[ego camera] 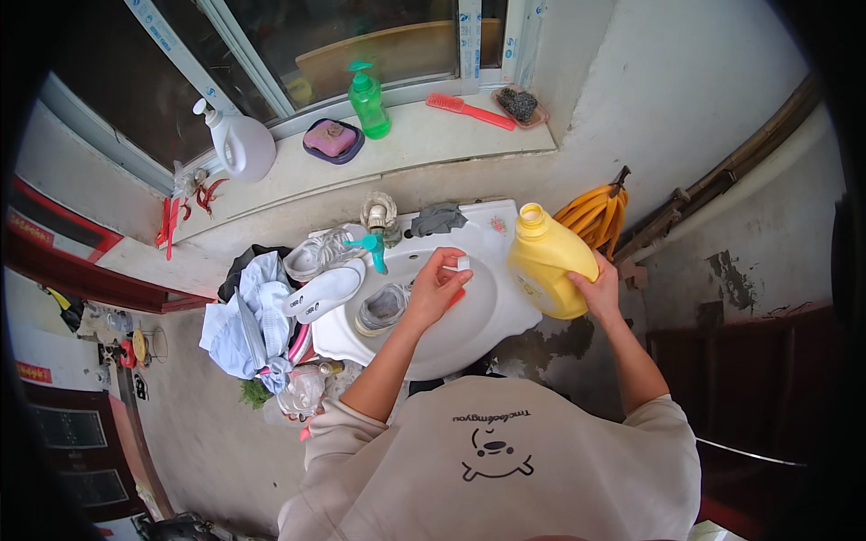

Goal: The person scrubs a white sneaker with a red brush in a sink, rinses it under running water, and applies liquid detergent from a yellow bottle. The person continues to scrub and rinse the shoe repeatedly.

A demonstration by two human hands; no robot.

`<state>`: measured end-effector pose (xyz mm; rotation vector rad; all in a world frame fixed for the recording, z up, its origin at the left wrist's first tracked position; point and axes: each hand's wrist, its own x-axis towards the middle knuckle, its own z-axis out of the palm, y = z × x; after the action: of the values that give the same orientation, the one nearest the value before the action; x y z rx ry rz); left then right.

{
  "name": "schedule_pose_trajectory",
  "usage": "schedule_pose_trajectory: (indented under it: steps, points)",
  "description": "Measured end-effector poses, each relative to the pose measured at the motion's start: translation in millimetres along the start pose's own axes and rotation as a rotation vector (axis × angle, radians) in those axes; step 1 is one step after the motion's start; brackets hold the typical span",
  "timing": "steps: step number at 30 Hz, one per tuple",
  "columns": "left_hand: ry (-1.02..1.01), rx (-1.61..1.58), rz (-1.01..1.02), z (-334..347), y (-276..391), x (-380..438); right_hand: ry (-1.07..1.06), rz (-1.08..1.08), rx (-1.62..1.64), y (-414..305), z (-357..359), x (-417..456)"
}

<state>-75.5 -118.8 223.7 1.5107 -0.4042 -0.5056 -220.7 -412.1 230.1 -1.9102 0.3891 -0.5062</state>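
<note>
My left hand (433, 291) is raised over the white ceramic washbasin (484, 338), pinching a small white cap (463, 263) between thumb and fingers. At the basin's right side, my right hand (597, 285) grips a yellow plastic jug (541, 264) by its handle. The jug's mouth is uncovered and it leans slightly. A grey-white sneaker (383, 309) lies in the bowl, left of my left hand. Something orange-red (457, 298) shows partly beneath that hand. Another sneaker (323, 254) and white insoles (325, 294) rest on the basin's left rim.
A tap with a turquoise handle (374, 249) stands behind the bowl, beside a grey cloth (438, 219). Light blue clothes (252, 324) are heaped at left. The windowsill bears a green pump bottle (369, 108), pink soap (331, 138) and a red brush (470, 111). Apparent bananas (595, 213) hang at right.
</note>
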Motion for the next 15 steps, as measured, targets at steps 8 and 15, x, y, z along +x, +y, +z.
schedule_pose_trajectory:
  steps: [8, 15]
  points:
    - [-0.11, 0.804, 0.153, 11, 95, 38, -0.176, -0.131, -0.25, -31, 24, -16]
    - [0.024, 0.969, 0.151, 19, 89, 14, -0.261, -0.15, -0.356, -45, 25, -22]
